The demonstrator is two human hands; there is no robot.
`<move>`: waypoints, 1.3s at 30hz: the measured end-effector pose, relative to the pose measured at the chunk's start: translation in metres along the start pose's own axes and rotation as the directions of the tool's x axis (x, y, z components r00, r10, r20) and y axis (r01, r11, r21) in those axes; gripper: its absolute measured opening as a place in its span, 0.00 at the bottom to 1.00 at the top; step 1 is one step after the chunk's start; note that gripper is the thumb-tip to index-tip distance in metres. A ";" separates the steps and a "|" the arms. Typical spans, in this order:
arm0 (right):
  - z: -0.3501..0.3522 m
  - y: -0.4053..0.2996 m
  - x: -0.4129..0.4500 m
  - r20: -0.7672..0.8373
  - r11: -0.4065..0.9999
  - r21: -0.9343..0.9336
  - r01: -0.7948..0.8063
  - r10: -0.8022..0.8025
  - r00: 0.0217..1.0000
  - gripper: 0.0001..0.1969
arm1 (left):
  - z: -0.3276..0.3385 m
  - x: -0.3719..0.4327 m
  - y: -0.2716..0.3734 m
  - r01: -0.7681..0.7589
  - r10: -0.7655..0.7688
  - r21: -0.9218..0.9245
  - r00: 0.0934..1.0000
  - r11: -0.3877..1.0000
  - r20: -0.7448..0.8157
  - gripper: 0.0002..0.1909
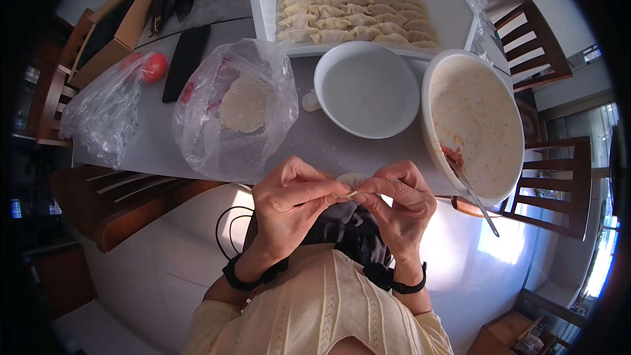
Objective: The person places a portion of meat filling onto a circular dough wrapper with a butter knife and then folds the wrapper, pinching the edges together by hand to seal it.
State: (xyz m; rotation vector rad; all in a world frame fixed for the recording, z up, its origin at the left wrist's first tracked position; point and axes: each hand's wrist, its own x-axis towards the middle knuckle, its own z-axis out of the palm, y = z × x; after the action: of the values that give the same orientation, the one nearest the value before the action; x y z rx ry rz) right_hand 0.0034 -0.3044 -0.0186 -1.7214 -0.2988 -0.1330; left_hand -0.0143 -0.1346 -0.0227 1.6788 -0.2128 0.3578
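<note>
Between both hands, just off the table's front edge, is a small dumpling [351, 180] of pale dough. My left hand [296, 197] pinches its left side between thumb and fingers, while my right hand [402, 197] pinches the right side. The fingertips cover much of it. Beyond the hands stands a white bowl [367, 91] of what looks like water. To its left an opened clear plastic bag [276, 88] holds round dough wrappers [245, 103]. On the right, a large cream basin [483, 123] contains a little reddish filling [452, 157] and a metal spoon [473, 192], its handle over the rim.
A white tray [456, 5] with rows of dumplings [350, 5] fills the back. At left lie a plastic bag [108, 108] with a red object [154, 67], a black slab [186, 61] and a cardboard box [116, 34]. Wooden chairs [133, 202] surround the grey table [315, 143].
</note>
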 end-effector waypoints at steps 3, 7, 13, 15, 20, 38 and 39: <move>0.000 -0.001 0.001 -0.005 1.000 -0.017 0.017 -0.017 1.000 0.11 | -0.001 0.002 0.001 0.004 -0.005 0.045 1.000 0.999 0.013 0.15; 0.001 0.001 0.001 -0.028 1.000 -0.017 0.010 -0.011 1.000 0.12 | 0.002 0.002 0.000 0.111 -0.111 0.041 0.994 0.993 0.004 0.15; 0.003 0.000 0.002 -0.037 1.000 -0.012 0.001 -0.002 0.999 0.12 | 0.001 0.003 -0.001 0.103 -0.103 0.003 0.995 0.995 -0.003 0.15; 0.003 -0.001 0.002 -0.034 1.000 -0.021 0.000 -0.001 0.999 0.12 | 0.001 0.005 0.000 0.094 -0.094 0.004 0.996 0.996 -0.005 0.15; 0.004 -0.001 0.003 -0.031 0.998 0.051 -0.041 0.042 0.999 0.10 | -0.001 0.007 -0.001 0.079 -0.079 0.043 0.997 0.996 0.004 0.17; 0.004 -0.015 0.032 0.031 0.977 0.205 -0.061 0.056 0.998 0.10 | -0.023 0.038 0.022 0.361 -0.310 -0.235 0.923 0.902 0.229 0.20; 0.003 -0.016 0.032 0.028 0.975 0.206 -0.078 0.074 0.997 0.08 | -0.025 0.040 0.023 0.358 -0.295 -0.240 0.919 0.902 0.263 0.20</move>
State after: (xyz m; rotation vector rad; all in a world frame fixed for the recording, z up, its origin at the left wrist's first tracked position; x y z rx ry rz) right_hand 0.0297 -0.2951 0.0039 -1.5253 -0.2525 -0.0269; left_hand 0.0124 -0.1109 0.0152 1.4333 -0.1327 -0.1134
